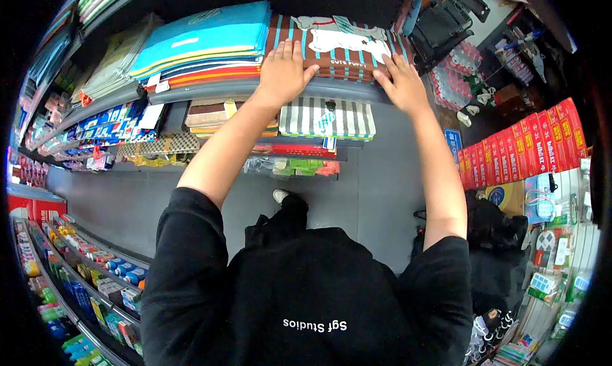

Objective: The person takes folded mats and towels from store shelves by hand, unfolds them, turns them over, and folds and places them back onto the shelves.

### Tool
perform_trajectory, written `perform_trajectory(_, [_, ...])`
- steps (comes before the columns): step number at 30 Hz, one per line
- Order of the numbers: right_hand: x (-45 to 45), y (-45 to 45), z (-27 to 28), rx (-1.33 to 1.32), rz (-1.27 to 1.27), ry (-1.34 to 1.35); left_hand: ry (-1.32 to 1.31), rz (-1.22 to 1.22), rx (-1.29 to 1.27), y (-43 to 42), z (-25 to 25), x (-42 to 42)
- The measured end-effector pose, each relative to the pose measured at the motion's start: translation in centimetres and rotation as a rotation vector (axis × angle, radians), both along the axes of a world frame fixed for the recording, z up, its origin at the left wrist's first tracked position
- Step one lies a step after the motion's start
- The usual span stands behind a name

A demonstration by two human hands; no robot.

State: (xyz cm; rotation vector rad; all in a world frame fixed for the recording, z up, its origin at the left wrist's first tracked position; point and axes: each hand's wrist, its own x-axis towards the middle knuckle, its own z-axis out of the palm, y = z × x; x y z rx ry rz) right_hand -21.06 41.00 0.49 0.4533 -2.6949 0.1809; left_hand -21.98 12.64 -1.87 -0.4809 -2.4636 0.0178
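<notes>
Both arms reach forward to a stack of brown striped towels [347,55] with a white puppy print, on the upper shelf. My left hand [285,71] lies on the stack's left side, fingers stretched and thumb apart. On the right end of the same stack, my right hand [403,84] rests with its fingers spread. Neither hand holds anything. Left of the brown towels is a folded pile with a bright blue towel [210,31] on top and yellow, white, dark and orange layers beneath.
Lower shelves hold striped towels [328,117] and brown folded cloths [207,114]. Red boxes [523,143] stand in a row at right. A black chair [443,25] and wrapped bottle packs [451,82] are at back right. Shelves of bottles [131,270] curve along the left.
</notes>
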Motion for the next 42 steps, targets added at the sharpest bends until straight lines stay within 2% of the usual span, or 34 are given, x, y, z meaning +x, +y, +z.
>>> perform_trajectory(5, [1.6,2.8,-1.5,-0.045,-0.086,0.068,-0.009,0.012,0.061,-0.2,0.0,0.3])
perform_trajectory(7, [2.6,3.8,-1.5,-0.175,-0.118,0.017,-0.027,-0.012,0.134,-0.2,0.5,0.7])
perform_trajectory(8, [3.5,3.9,-0.6,-0.207,-0.078,0.023,-0.071,-0.113,0.252,-0.4,0.8,1.0])
perform_trajectory(10, [5.1,4.8,-1.3,-0.322,-0.157,0.025,-0.11,-0.322,0.465,-1.2,1.7,2.5])
perform_trajectory(11, [6.7,4.7,-0.5,-0.313,-0.244,-0.089,-0.064,-0.377,0.49,-1.7,1.8,3.5])
perform_trajectory(12, [6.8,5.8,-2.0,-0.267,-0.259,-0.084,-0.104,-0.412,0.484,-2.2,2.1,4.8])
perform_trajectory(13, [8.5,5.1,-0.5,-0.284,-0.308,-0.24,-0.147,-0.447,0.477,-2.6,2.3,6.2])
perform_trajectory(14, [8.4,6.6,-2.9,-0.3,-0.257,-0.197,-0.169,-0.478,0.428,-3.2,2.2,7.2])
perform_trajectory(15, [9.5,6.5,-2.6,-0.256,-0.257,-0.249,-0.191,-0.505,0.379,-3.8,2.0,8.1])
perform_trajectory(16, [9.8,7.3,-3.8,-0.171,-0.156,-0.172,-0.252,-0.495,0.373,-4.4,2.0,9.0])
perform_trajectory(18, [10.5,6.9,-3.2,-0.258,-0.183,-0.386,-0.316,-0.489,0.406,-5.9,2.1,10.3])
perform_trajectory(21, [11.3,5.1,-1.0,-0.32,-0.146,-0.445,-0.358,-0.42,0.464,-8.2,3.2,12.0])
perform_trajectory(24, [10.7,3.4,-0.6,-0.385,0.016,-0.404,-0.301,-0.379,0.469,-10.2,5.4,13.3])
perform_trajectory(31, [9.7,-2.8,2.4,-0.36,0.28,-0.401,-0.125,-0.301,0.48,-15.6,10.8,14.9])
perform_trajectory(33, [9.7,-5.2,4.5,-0.361,0.285,-0.414,-0.098,-0.27,0.485,-17.5,11.8,15.3])
perform_trajectory(37, [8.4,-10.1,8.2,-0.304,0.531,-0.266,-0.002,-0.206,0.494,-21.8,13.7,16.4])
perform_trajectory(42, [6.4,-19.2,12.9,-0.305,0.694,-0.185,0.068,-0.108,0.531,-28.3,16.2,17.4])
